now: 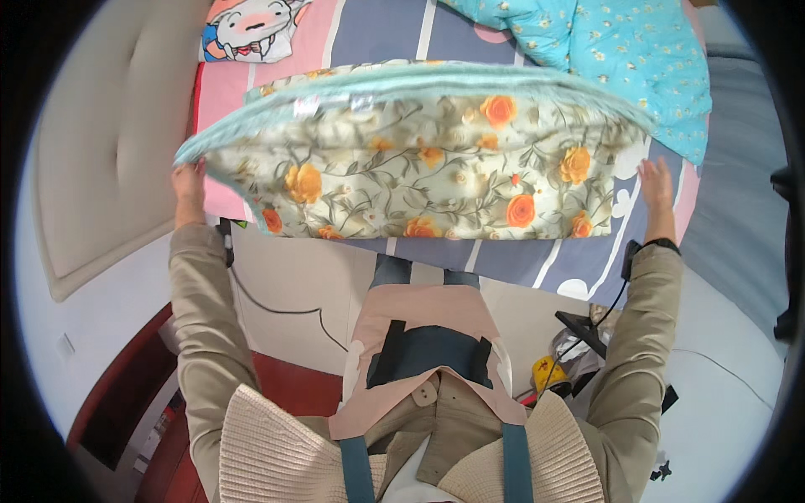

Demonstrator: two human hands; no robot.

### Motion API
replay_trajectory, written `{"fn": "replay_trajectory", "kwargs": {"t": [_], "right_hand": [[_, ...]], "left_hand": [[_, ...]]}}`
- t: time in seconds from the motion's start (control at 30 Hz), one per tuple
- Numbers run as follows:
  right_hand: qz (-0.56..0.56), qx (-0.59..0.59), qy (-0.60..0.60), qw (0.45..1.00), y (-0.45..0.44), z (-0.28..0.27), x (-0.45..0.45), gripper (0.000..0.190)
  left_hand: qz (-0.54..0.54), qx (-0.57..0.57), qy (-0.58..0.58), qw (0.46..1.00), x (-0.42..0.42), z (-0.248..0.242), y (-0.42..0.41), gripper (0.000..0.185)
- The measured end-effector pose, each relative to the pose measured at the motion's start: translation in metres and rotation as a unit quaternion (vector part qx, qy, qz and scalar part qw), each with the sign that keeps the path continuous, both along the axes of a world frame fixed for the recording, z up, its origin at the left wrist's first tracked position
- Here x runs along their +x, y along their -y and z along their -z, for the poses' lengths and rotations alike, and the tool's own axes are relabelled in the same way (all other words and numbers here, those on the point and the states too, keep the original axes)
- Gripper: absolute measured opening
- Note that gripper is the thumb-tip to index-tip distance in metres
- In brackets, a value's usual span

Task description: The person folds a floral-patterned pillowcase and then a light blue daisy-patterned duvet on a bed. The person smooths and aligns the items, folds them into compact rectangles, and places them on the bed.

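A floral-printed blanket (402,182) with orange roses and light teal plush edging lies partly folded across the bed in front of me. My left hand (190,182) grips its left corner, where the plush edge is lifted. My right hand (656,182) is beside the blanket's right end, its fingers apart; no cloth shows in them, and a gap lies between it and the printed side. The far plush edge is blurred and bows from one end to the other. White tags show near its upper left part.
The bed has a striped sheet (503,254). A turquoise floral quilt (629,63) lies at the far right, a cartoon-printed pillow (251,28) at the far left. A padded headboard (119,126) stands at left. Cables, a yellow container (551,374) and plastic bags are below the bed's right edge.
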State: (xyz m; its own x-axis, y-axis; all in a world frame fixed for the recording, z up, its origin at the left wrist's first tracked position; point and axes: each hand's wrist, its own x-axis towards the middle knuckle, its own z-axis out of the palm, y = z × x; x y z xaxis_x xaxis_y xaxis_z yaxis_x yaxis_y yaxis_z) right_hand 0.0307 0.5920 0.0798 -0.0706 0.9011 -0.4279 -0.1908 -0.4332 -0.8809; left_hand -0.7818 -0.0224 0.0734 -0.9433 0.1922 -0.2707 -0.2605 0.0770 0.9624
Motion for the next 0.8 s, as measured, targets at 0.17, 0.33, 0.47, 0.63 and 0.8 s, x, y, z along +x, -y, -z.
{"fn": "replay_trajectory", "kwargs": {"t": [0.17,0.33,0.47,0.63,0.8], "right_hand": [[-0.227,-0.032,0.211,0.950,0.108,0.113,0.011,0.022],[-0.030,-0.248,0.203,0.947,0.186,0.166,0.036,0.037],[0.091,-0.300,0.290,0.904,0.207,0.175,0.039,0.055],[0.139,-0.295,0.164,0.931,0.203,0.191,0.021,0.057],[0.210,-0.268,0.049,0.939,0.194,0.188,0.004,0.044]], "left_hand": [[0.159,-0.336,0.006,0.928,0.054,0.134,-0.004,0.027],[0.072,-0.593,0.026,0.801,0.175,0.206,0.039,0.055],[-0.091,-0.317,0.433,0.839,0.252,0.207,0.032,0.044],[-0.046,-0.175,0.569,0.802,0.294,0.221,0.001,0.038],[-0.030,-0.239,0.507,0.828,0.314,0.225,-0.010,0.032]]}}
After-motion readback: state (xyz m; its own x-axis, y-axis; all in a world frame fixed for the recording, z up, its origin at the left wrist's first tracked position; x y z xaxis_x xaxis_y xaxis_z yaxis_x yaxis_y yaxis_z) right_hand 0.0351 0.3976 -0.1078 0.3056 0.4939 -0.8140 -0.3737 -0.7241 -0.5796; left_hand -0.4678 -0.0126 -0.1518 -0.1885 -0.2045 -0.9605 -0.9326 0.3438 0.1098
